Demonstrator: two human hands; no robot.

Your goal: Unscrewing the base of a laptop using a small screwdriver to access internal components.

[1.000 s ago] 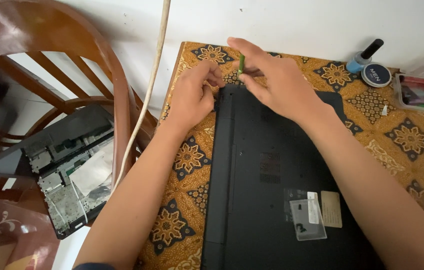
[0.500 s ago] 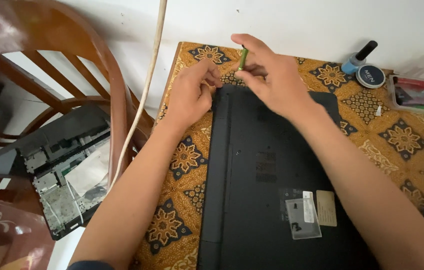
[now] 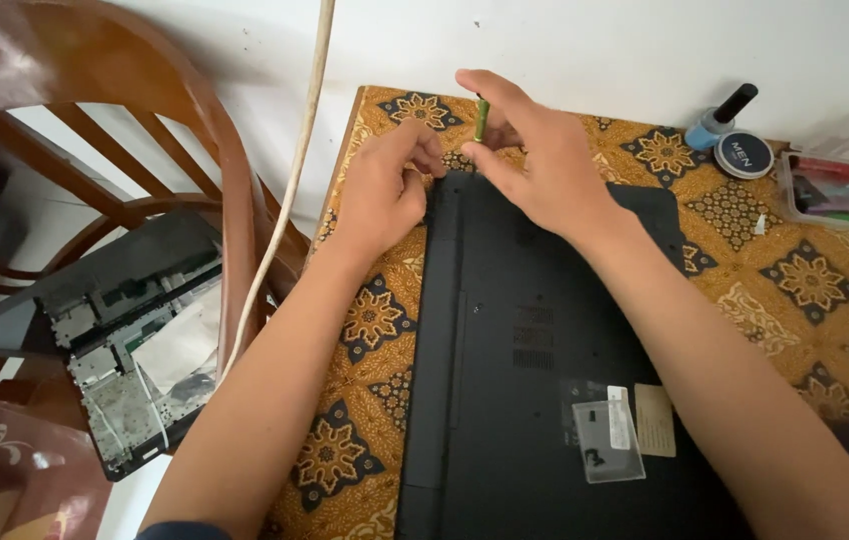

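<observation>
At nine o'clock from the laptop, down on the floor past the wooden chair [image 3: 95,110], lies an opened device shell [image 3: 130,340] with its circuit boards bared; a pale cable [image 3: 290,190] hangs down the wall between chair and table [image 3: 365,330]; your left hand [image 3: 385,190] sits at the laptop's eleven o'clock corner, fingers curled and pinched on something too small to make out, apparently steadying that edge; the black laptop [image 3: 535,360] lies flat, underside up, on the patterned cloth, matt with vent slots mid-panel and stickers towards five o'clock, turned this way so its base is reachable; your right hand [image 3: 535,165] at twelve o'clock grips a thin green tool [image 3: 482,118] between thumb and fingers, held nearly upright over the rear edge, likely to bear straight down; at two o'clock stand a small blue bottle [image 3: 715,120] and a round dark tin [image 3: 743,155]; further right sits a clear plastic tray [image 3: 840,190].
</observation>
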